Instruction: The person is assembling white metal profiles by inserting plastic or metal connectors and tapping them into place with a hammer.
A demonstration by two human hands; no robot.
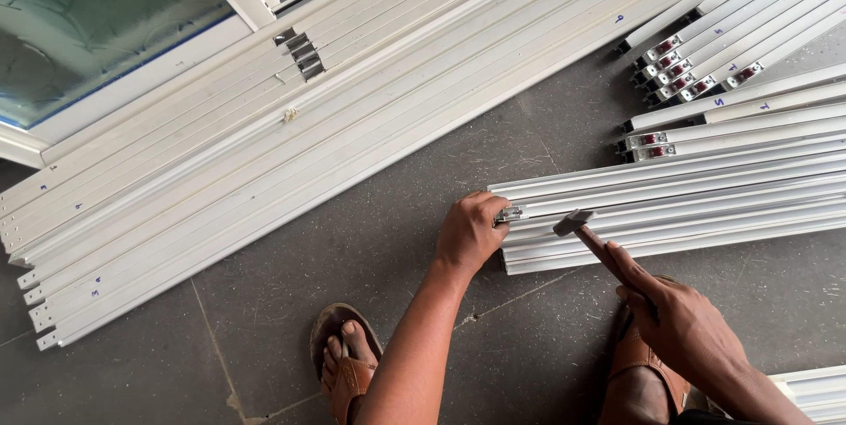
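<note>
My left hand (470, 231) grips the near end of a white window-frame profile (670, 189) lying on the floor, pinching a small metal roller fitting (509, 213) at its tip. In my right hand (679, 319) is a hammer (589, 236) with a wooden handle. Its steel head hovers just right of the fitting, over the profile ends. The profile belongs to a stack of white profiles running off to the right.
A long bundle of white profiles (291, 134) lies diagonally across the dark tiled floor (264, 319). More profiles with red-marked rollers (696, 81) lie at the upper right. A glazed frame (97, 20) leans at top left. My sandalled feet (348, 368) stand below.
</note>
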